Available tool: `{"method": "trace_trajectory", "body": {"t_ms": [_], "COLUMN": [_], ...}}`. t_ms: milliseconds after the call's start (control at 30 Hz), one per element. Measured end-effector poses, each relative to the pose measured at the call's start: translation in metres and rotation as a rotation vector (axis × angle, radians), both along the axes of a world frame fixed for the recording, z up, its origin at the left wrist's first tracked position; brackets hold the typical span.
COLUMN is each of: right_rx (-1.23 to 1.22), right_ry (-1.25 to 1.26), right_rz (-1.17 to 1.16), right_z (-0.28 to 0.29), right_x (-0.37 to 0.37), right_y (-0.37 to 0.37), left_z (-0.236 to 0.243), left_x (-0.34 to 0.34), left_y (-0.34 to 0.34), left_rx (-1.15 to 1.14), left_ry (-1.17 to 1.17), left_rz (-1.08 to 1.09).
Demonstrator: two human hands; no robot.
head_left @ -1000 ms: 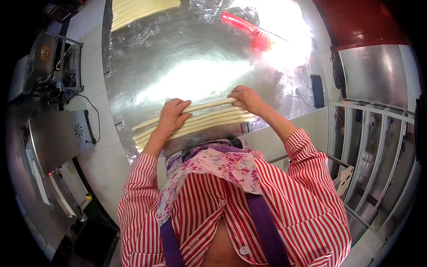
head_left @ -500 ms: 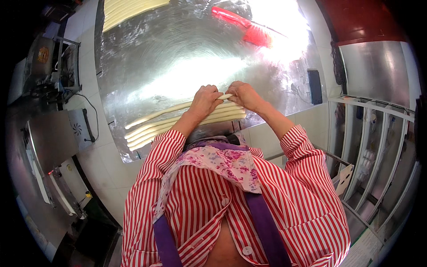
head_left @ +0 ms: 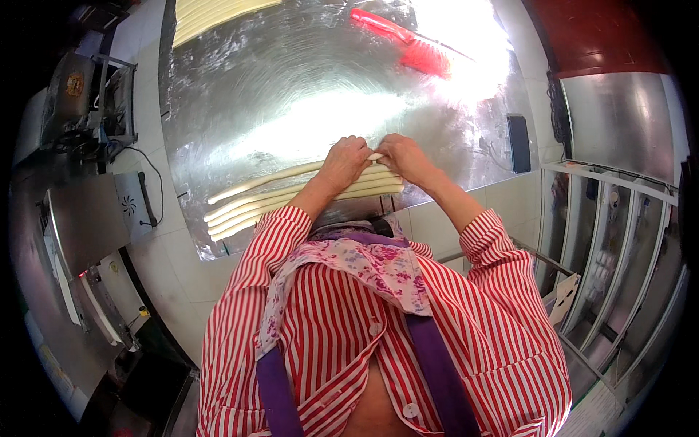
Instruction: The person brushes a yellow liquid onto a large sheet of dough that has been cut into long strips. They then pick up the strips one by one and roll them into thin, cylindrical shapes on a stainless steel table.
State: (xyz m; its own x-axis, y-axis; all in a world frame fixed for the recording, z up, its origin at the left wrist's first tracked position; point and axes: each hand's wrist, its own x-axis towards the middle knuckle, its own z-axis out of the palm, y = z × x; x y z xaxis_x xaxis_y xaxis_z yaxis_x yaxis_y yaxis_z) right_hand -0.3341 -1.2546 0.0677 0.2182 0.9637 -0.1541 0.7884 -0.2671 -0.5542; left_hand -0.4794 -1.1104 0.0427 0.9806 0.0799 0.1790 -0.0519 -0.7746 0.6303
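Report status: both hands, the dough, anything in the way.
Left hand and right hand together, pinching the top long pale dough strip. More strips alongside on the shiny metal table. Red plastic scraper far off, not obstructing.

I have both forearms reaching forward from the striped sleeves, converging so the hands meet at the middle. My left hand (head_left: pixel 345 162) lies palm down with its fingers curled forward and knuckles up. My right hand (head_left: pixel 405 157) mirrors it, fingertips almost touching the left's, wrist bent slightly inward.
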Motion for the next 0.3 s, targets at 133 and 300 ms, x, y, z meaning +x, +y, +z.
{"method": "trace_trajectory", "body": {"t_ms": [133,300], "right_rx": [0.023,-0.114], "right_ry": [0.001,-0.09], "right_rz": [0.053,0.095], "right_z": [-0.004,0.012], "right_x": [0.003,-0.003], "right_y": [-0.008,0.006], "left_z": [-0.003,-0.001], "left_x": [-0.026,-0.058], "left_y": [0.022,0.042], "left_rx": [-0.016,0.007], "left_ry": [-0.003,0.01], "left_rz": [-0.014,0.031]}}
